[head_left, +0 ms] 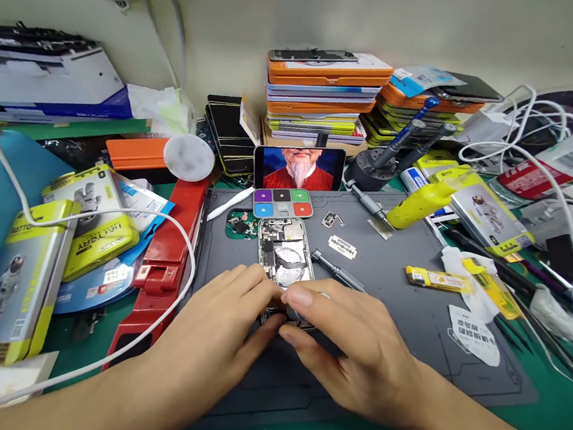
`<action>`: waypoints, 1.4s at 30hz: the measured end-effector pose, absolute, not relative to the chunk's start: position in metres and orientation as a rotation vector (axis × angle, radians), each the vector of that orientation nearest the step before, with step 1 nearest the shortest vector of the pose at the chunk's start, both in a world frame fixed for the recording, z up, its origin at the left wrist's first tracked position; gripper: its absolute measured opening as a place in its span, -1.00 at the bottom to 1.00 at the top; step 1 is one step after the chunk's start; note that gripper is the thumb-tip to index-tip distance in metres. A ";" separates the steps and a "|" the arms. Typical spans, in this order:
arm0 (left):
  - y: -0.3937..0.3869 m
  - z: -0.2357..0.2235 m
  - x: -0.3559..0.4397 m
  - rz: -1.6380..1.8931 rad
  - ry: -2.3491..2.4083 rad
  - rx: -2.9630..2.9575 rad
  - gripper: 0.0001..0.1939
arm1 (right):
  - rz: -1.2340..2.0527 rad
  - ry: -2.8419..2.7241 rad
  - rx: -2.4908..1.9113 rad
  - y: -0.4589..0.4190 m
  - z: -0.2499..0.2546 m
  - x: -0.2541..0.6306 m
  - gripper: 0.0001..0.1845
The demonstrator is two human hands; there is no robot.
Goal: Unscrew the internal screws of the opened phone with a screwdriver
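Note:
An opened phone (290,258) lies upright on the grey work mat, its inner boards, a round silvery plate and dark flex cable exposed. My left hand (225,321) grips the phone's lower left side, thumb and fingers bent round it. Over the lower end, my right hand (362,342) is curled, its thumb and index tips at the phone next to my left fingertips. Whatever lies between those right fingers is hidden. Just above the phone sits a tray with coloured squares (282,204). A small green circuit board (241,225) rests left of it.
Behind stands a phone playing a video (300,168). On the mat (392,273) are a razor blade (342,247), a grey screwdriver (339,270) and a small metal part (332,219). Yellow battery boxes (22,285) and a white cable (189,250) lie left; a yellow bottle (425,199) is right.

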State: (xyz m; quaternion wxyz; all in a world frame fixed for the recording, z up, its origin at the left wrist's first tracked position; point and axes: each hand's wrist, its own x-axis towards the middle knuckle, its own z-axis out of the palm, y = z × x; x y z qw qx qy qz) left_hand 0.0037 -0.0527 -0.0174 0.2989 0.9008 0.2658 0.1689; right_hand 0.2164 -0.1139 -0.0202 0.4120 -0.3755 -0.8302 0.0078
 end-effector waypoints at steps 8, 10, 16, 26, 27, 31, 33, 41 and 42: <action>-0.052 -0.016 0.003 0.437 0.709 2.390 -0.90 | 0.089 -1.997 -0.911 -0.115 -0.021 0.215 -0.56; -0.052 -0.016 0.002 0.411 0.711 2.333 -0.90 | 0.101 -1.973 -0.908 -0.116 -0.020 0.215 -0.53; -0.053 -0.010 0.001 0.324 0.746 2.209 -0.83 | 0.331 -1.800 -0.974 -0.124 -0.012 0.219 -0.25; -0.054 -0.002 0.001 0.390 0.825 1.934 -0.80 | 0.374 -1.897 -1.038 -0.126 -0.019 0.232 -0.30; -0.053 -0.002 0.001 0.394 0.831 1.889 -0.79 | 0.362 -1.914 -1.030 -0.127 -0.020 0.232 -0.32; -0.050 0.001 0.000 0.356 0.874 1.764 -0.72 | 0.376 -1.939 -0.989 -0.129 -0.020 0.234 -0.33; -0.049 0.003 0.000 0.337 0.881 1.728 -0.69 | 0.373 -1.946 -0.981 -0.129 -0.021 0.234 -0.32; -0.049 -0.001 -0.003 0.339 0.910 1.639 -0.60 | 0.337 -2.015 -1.005 -0.130 -0.026 0.234 -0.33; -0.049 -0.002 -0.004 0.337 0.910 1.634 -0.60 | 0.334 -2.017 -0.997 -0.129 -0.026 0.234 -0.33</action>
